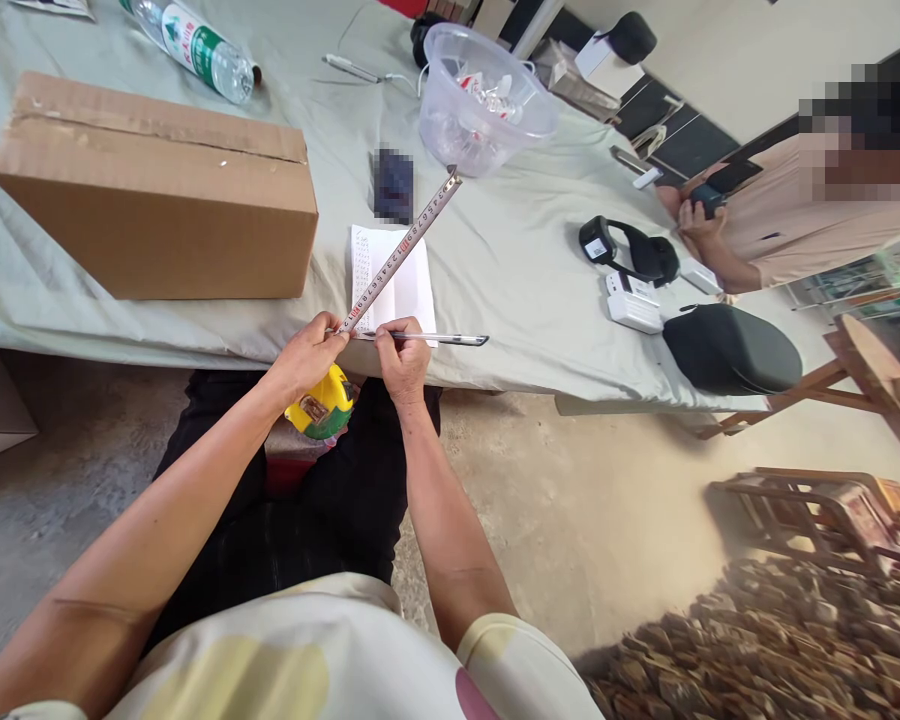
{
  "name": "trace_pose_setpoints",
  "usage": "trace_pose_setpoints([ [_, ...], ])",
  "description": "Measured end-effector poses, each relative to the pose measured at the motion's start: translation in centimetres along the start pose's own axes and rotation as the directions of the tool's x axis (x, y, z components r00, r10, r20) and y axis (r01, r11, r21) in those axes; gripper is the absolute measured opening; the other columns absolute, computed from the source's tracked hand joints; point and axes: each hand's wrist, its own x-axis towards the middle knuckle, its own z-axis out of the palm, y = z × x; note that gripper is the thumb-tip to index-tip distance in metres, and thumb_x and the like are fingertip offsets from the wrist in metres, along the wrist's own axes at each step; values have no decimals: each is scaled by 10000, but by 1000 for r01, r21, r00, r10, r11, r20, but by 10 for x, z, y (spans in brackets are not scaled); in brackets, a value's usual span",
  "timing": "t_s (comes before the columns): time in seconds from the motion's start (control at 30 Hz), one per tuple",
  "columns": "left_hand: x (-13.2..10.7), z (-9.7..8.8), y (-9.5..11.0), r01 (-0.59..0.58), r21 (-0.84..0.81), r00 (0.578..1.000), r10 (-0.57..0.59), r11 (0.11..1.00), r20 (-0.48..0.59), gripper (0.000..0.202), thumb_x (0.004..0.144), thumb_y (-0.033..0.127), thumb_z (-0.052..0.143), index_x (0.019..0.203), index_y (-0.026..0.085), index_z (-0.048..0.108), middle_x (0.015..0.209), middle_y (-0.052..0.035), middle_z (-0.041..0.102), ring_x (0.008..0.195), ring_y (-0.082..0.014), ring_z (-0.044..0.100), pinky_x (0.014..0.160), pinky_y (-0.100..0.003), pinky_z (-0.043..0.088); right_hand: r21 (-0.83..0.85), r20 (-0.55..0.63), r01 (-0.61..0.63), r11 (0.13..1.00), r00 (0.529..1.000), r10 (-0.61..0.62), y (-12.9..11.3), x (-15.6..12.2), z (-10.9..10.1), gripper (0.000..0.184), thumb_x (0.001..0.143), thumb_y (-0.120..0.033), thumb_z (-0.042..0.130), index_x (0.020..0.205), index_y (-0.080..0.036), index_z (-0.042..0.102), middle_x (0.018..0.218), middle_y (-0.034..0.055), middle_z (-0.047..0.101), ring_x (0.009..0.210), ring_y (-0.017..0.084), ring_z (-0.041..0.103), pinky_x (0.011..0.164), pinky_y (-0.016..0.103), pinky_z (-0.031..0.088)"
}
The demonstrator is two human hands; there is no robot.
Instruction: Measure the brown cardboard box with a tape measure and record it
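My left hand [307, 358] is closed on the blade of a tape measure near the table's front edge. The yellow and green tape case [324, 405] hangs just below that hand, over my lap. Its pulled-out blade [401, 255] slants away to the right across an open notebook [412, 275], with the hooked end close to a plastic basin. In my right hand [403, 362] a pen [457, 340] is gripped, lying nearly level over the notebook's near edge. Handwritten marks show on the left page. The pen's tip is close to my left fingers.
A cardboard box [195, 215] stands left of the notebook, a water bottle [202, 55] behind it. Beyond the notebook are a dark blurred item [394, 186] and the basin [439, 110] holding wrappers. At right lie a headset [630, 250] and black case [731, 350]; another person [795, 210] sits there.
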Motion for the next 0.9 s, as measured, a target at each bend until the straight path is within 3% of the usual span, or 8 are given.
trace_pose_setpoints([
  [0.17,1,0,0,17,12,1000,-17,1000,-5,153,857,367,477,912,242,547,944,-29,690,985,-246,589,887,-367,426,16,-13,10,1000,1000,-9,-1,0,0,136,819,-327,563,760,-206,579,664,-33,614,599,122,585,605,246,460],
  [0.9,2,1,-4,6,20,1000,-6,1000,-9,140,858,382,476,893,260,535,955,-14,694,988,-245,580,888,-366,411,-20,8,36,999,999,-36,0,0,0,141,836,-327,546,764,-210,578,699,-27,617,619,123,578,606,247,456],
])
